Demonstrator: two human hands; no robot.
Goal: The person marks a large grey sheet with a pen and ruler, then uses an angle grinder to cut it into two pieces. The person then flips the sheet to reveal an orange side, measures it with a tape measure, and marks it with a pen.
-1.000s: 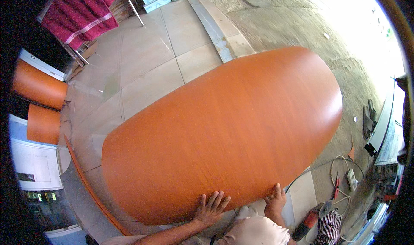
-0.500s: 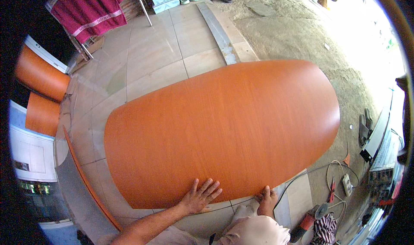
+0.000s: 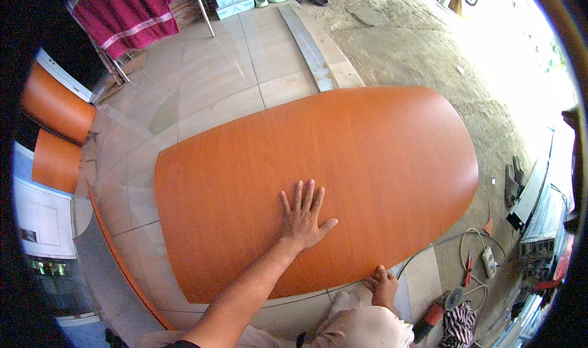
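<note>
A large orange-brown wood-grain sheet (image 3: pixel 367 158) lies before me, its long side slanting up to the right and its right end looking curved. My left hand (image 3: pixel 301 224) rests on its face, fingers spread, palm down, left of the middle. At the near edge, my right hand (image 3: pixel 383 285) pinches the sheet's rim with bent fingers; some of the fingertips are hidden. My knee, in pale trousers (image 3: pixel 367 329), is just below that hand.
An angle grinder (image 3: pixel 438 311) sits at lower right, beside a striped cloth (image 3: pixel 459 323), red-handled pliers (image 3: pixel 468 269) and a socket strip (image 3: pixel 489 262) with cable. Metal profiles (image 3: pixel 539 225) lie far right. A curved sheet (image 3: pixel 119 256) stands at left. A maroon towel (image 3: pixel 125 14) hangs on a rack.
My left hand has slid from the near edge up and inward across the sheet. My right hand stays at the rim. The sheet has shifted slightly in view.
</note>
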